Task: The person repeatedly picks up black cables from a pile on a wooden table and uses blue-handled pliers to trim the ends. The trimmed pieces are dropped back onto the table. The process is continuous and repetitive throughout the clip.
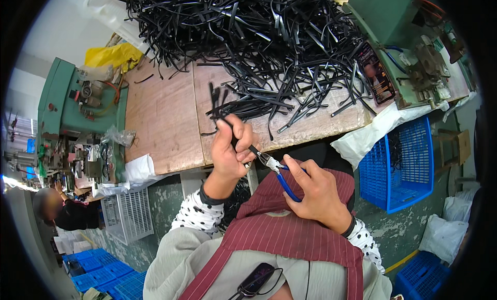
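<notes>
My left hand is closed round a few slim black eyeglass temples, which stick up past its fingers at the table's front edge. My right hand grips pliers with blue handles and a white wrapping near the joint. The pliers' jaws meet the end of a black temple that comes out of my left hand; whether they pinch it is too small to tell. Just beyond my left hand, loose temples lie scattered on the wooden tabletop.
A big heap of black temples covers the table's far side. Green machines stand left and right. A phone leans at the right. Below are a blue crate and a white crate. Another person sits far left.
</notes>
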`<state>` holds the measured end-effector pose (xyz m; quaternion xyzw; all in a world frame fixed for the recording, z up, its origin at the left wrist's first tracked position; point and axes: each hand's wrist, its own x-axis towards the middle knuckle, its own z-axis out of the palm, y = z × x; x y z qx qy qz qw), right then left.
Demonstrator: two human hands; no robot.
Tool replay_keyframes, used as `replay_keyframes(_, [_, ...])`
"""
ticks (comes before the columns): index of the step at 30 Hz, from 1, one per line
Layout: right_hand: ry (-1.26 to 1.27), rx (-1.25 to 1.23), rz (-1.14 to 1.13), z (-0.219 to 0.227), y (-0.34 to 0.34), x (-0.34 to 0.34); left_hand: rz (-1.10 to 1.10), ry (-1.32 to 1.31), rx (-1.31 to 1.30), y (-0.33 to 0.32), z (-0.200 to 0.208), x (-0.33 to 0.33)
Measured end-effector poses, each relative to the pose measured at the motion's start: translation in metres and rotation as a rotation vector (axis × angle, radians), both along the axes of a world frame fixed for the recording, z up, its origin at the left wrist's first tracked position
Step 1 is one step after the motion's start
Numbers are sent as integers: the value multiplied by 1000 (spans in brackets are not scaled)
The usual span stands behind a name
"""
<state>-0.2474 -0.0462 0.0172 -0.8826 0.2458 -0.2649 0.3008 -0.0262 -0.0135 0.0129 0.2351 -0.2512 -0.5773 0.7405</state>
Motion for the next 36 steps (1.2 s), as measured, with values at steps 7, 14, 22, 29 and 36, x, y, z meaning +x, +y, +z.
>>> replay_keyframes(7, [-55, 329, 68, -4, 0, 0, 523, -642, -180, 7, -5, -34])
replay_keyframes(14, [-12, 438, 57, -9, 1, -3, 476, -311, 99, 7, 1, -37])
replay_keyframes(22, [-4, 446, 25, -11, 5, -3, 528, -810, 364, -34, -33, 2])
replay_keyframes(29, [18, 412, 28, -6, 5, -5, 670, -1887, 371, -99, -49, 16])
replay_keyframes(36, [13, 383, -9, -7, 2, -7, 489, -1121, 495, -71, -29, 39])
